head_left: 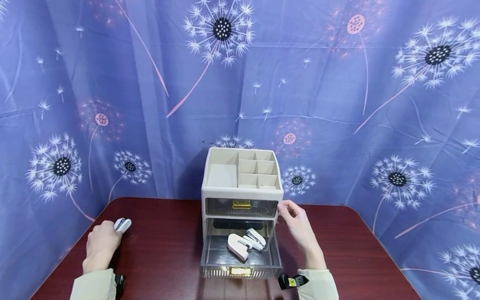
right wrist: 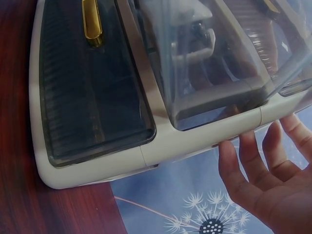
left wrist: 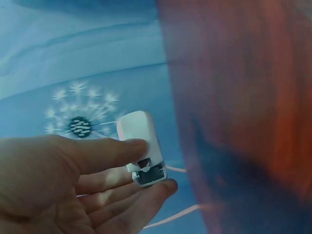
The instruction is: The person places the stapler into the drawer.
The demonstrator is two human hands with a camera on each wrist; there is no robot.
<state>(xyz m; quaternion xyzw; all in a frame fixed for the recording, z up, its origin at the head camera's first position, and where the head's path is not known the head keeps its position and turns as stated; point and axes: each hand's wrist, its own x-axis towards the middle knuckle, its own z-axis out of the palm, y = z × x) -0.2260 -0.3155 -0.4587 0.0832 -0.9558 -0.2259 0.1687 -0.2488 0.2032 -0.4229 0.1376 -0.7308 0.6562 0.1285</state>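
My left hand (head_left: 102, 242) pinches a small white stapler (head_left: 122, 225) at the table's left side. In the left wrist view, the thumb lies over the stapler (left wrist: 139, 131) and the fingers are beneath it. A cream desktop organizer (head_left: 240, 193) stands at the table's back middle. Its lower clear drawer (head_left: 215, 260) is pulled out, with a pinkish-white stapler (head_left: 238, 246) and a white stapler (head_left: 256, 238) lying inside. My right hand (head_left: 298, 227) touches the organizer's right side with its fingertips (right wrist: 228, 148), holding nothing.
The organizer's upper drawer (head_left: 221, 207) is closed and has a gold handle. Open compartments (head_left: 222, 175) form its top. Dark red wood covers the table (head_left: 161, 250). A blue dandelion-print cloth (head_left: 300, 91) hangs behind and along both sides.
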